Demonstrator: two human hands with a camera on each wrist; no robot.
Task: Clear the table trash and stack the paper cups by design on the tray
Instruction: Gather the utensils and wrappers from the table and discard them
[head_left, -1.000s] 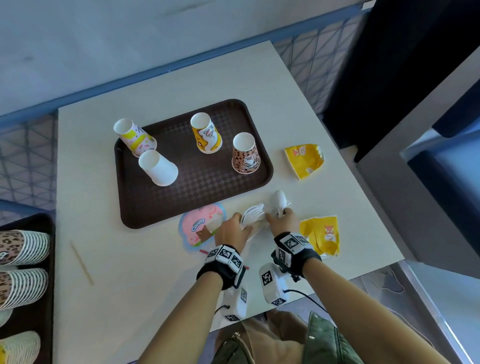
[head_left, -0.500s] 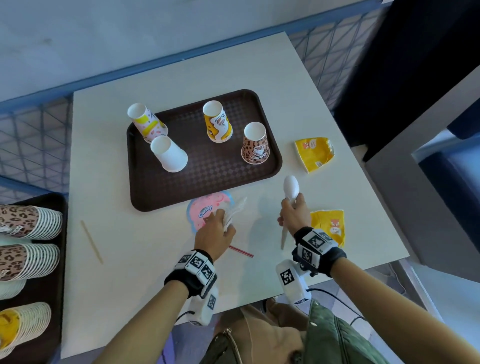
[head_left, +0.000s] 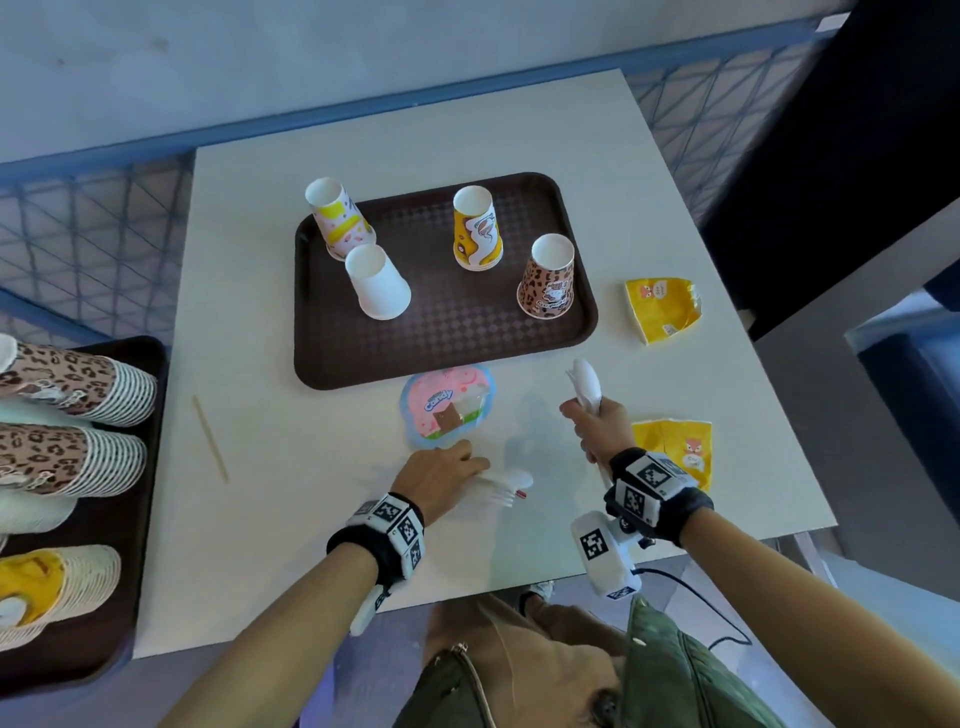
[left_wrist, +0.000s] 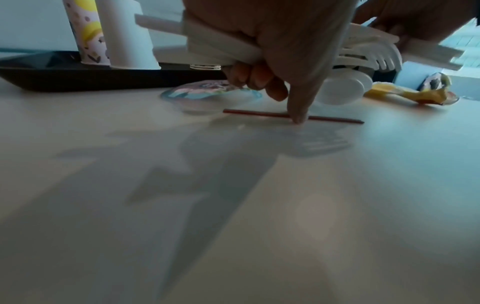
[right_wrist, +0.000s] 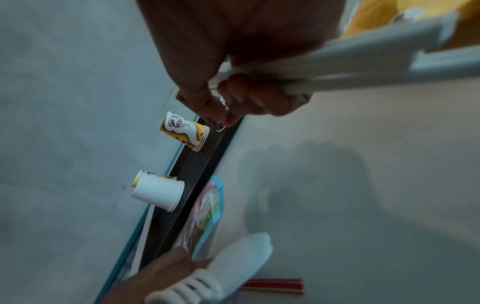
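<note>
Upside-down paper cups stand on the brown tray (head_left: 447, 353): a pink-and-yellow cup (head_left: 337, 223), a plain white cup (head_left: 376, 283), a yellow cup (head_left: 478, 228) and a leopard cup (head_left: 548, 278). My left hand (head_left: 467, 467) grips a bundle of white plastic forks (head_left: 506, 486) low over the table. Its index fingertip (left_wrist: 297, 120) presses on a thin red stick (left_wrist: 332, 119). My right hand (head_left: 592, 421) holds white plastic spoons (head_left: 584, 382) upright by their handles (right_wrist: 337, 67), in front of the tray.
A pink candy wrapper (head_left: 447, 405) lies against the tray's near edge. Two yellow wrappers (head_left: 662, 309) (head_left: 680, 452) lie at the right. A wooden stick (head_left: 210, 439) lies at the left. A second tray (head_left: 150, 415) beside the table holds lying stacks of cups.
The hands have parted. The left hand carried the forks toward the near edge and down onto the red stick. The right hand lifted the spoons to the right.
</note>
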